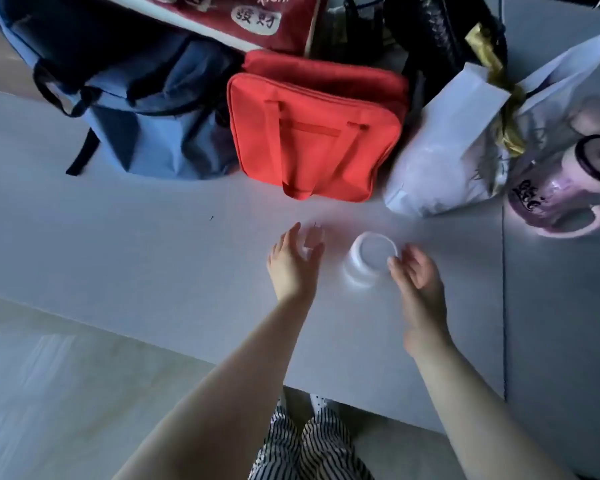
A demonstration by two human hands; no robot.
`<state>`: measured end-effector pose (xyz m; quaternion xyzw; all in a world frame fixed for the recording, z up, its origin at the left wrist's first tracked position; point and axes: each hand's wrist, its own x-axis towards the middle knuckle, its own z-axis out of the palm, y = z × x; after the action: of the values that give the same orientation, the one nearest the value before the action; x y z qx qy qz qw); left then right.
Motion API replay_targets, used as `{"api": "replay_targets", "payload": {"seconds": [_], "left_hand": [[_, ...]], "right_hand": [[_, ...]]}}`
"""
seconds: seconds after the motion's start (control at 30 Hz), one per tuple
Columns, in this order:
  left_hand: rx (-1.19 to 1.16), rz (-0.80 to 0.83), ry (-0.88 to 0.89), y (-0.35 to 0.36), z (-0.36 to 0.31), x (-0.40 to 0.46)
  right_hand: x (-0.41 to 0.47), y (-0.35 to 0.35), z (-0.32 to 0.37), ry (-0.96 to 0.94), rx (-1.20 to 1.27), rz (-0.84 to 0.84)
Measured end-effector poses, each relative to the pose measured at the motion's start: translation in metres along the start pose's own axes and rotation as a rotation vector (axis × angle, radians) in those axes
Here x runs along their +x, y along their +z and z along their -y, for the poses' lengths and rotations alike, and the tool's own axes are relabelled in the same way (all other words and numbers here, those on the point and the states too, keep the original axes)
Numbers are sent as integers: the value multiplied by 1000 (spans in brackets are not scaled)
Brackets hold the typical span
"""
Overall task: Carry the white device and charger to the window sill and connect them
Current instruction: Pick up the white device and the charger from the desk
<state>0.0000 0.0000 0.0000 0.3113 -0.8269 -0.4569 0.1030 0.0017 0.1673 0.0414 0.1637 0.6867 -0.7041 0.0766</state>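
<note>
- On the gray table (118,258), seen from the head camera, we are right at the start of the job. Nothing has been picked up yet, and we see no window sill anywhere.
- Our right hand (417,273) is open, with the fingers spread wide. Its fingertips are just beside the round white device (373,258), maybe touching its rim; we cannot tell for sure. The device sits flat on the table.
- Our left hand (293,259) is open too, fingers wide, and hangs over a small pale thing (311,241). We think this is the charger, but it is blurry, so we cannot be sure. We cannot tell if the hand touches it.
- The two things lie near each other, between us and the bags. We see no cord joining them.
- Still to do, we think: grab both, carry them to the sill, then plug them together.
- Behind our hands stand a blue backpack (125,98), a red bag (312,133) and a white bag (465,150). A pink bottle (565,192) lies off to the right.
- Room is good around our hands. The table's near edge runs close to our legs, so pulling back toward us looks easy and safe.
</note>
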Motion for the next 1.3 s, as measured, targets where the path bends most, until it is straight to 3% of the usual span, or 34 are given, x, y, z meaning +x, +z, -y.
{"api": "replay_targets", "payload": {"seconds": [0.1, 0.23, 0.37, 0.43, 0.57, 0.7, 1.0, 1.1, 1.3], "left_hand": [[192, -86, 173, 14, 13, 4], [251, -124, 124, 20, 19, 8], [167, -101, 107, 19, 11, 12], [54, -94, 35, 12, 7, 12], [-393, -113, -319, -10, -4, 13], [-793, -206, -478, -50, -21, 13], [-1052, -519, -613, -185, -18, 11], [-1109, -717, -604, -251, 4, -10], [-1224, -940, -547, -338, 40, -38]], "right_hand": [[7, 11, -13, -49, -27, 53], [12, 25, -26, -160, -195, 17], [16, 29, -28, -245, -309, -4], [16, 32, -23, -234, -324, -3], [16, 40, -7, -250, -297, 37], [16, 58, 17, -186, -206, 116], [-17, 175, 71, -48, -137, 530], [-56, 236, 82, 47, -205, 750], [-115, 322, 82, 186, -330, 1014]]}}
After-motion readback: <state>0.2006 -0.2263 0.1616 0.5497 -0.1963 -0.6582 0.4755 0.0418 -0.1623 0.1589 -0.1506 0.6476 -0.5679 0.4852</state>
